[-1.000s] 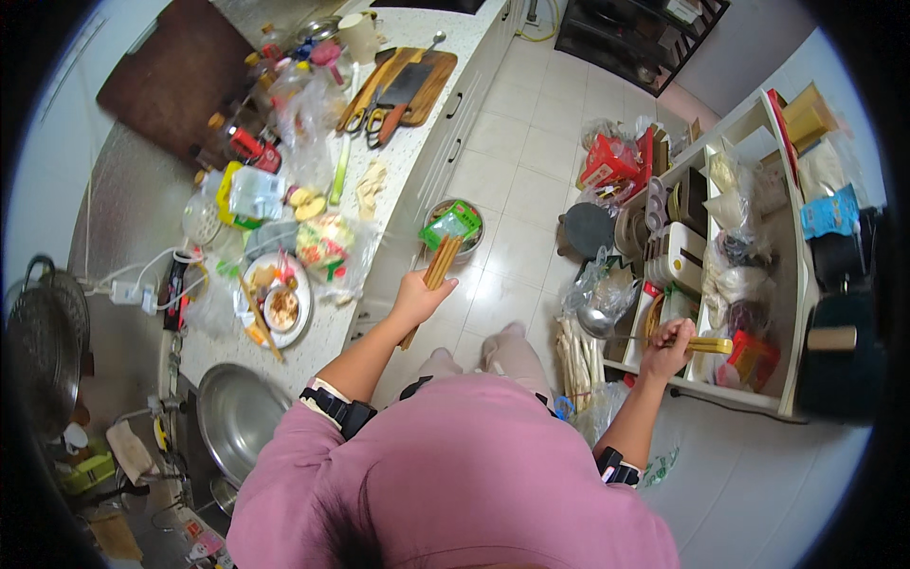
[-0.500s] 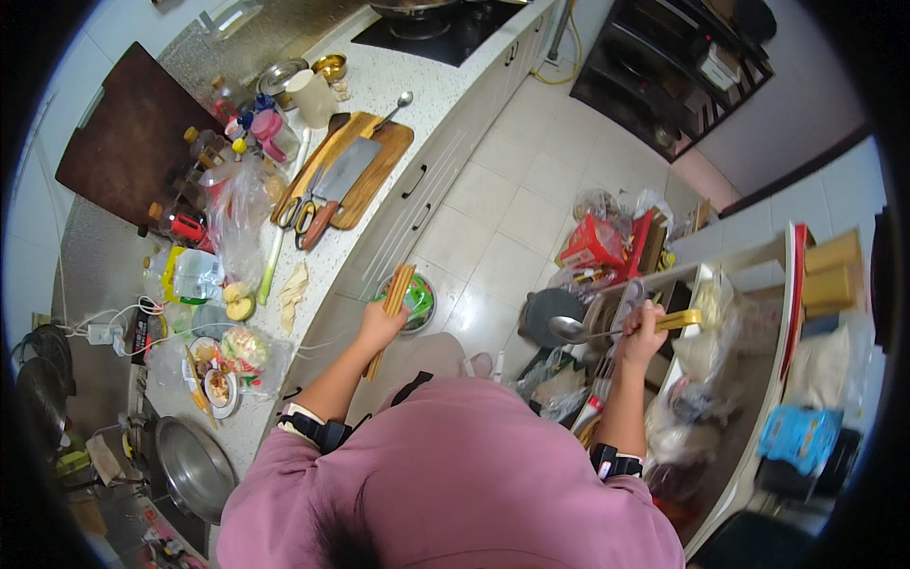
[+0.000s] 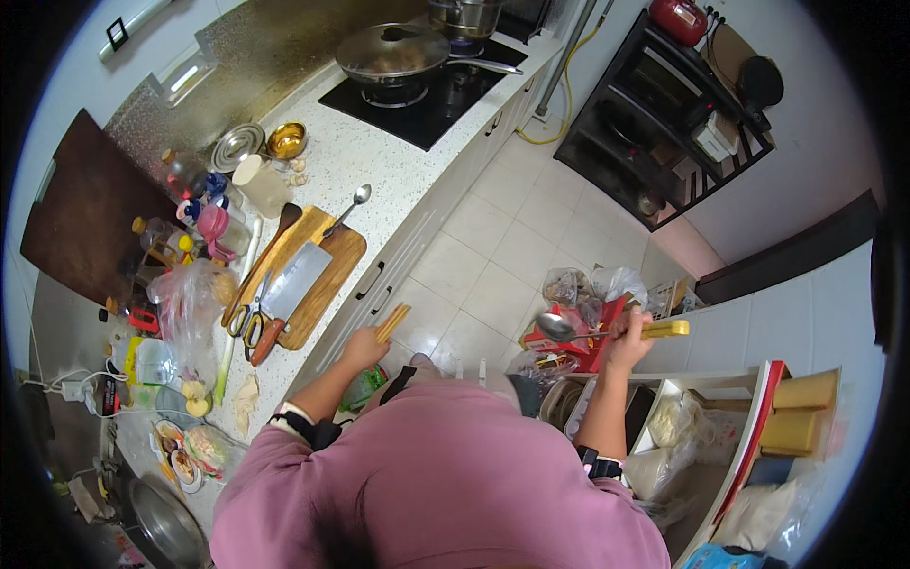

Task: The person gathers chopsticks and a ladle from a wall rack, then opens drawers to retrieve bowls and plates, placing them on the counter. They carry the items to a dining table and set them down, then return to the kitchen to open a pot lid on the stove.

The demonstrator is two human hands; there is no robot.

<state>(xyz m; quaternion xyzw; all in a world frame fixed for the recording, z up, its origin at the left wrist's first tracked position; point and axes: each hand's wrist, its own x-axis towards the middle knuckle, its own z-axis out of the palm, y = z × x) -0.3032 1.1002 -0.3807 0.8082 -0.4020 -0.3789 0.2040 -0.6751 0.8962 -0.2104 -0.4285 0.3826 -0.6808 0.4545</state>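
In the head view, two hands are held forward over the floor (image 3: 460, 251), well apart from each other. By the left hand (image 3: 363, 349), left of the frame's centre, a bundle of wooden chopsticks (image 3: 392, 323) is gripped in closed fingers, with its tips pointed up and to the right; the lower ends cannot be made out. By the right hand (image 3: 627, 341), right of centre, a metal ladle (image 3: 557, 327) is clasped near its yellow handle, and its bowl is pointed to the left, above a red package (image 3: 592, 346) on the floor.

At the left of the frame, a cutting board (image 3: 327, 289) is set on the table (image 3: 365, 166), with a cleaver (image 3: 301, 275) and scissors (image 3: 255, 303) lying across it. At the top, a lidded pan (image 3: 392, 57) is seen on the stove (image 3: 431, 119).

For a sure hold, the chopsticks are probably best squeezed evenly around the middle so that none slides out. The ladle's bowl would best be kept level and clear of the bags and packages below, and both hands held away from the cleaver's edge and the hot pan.
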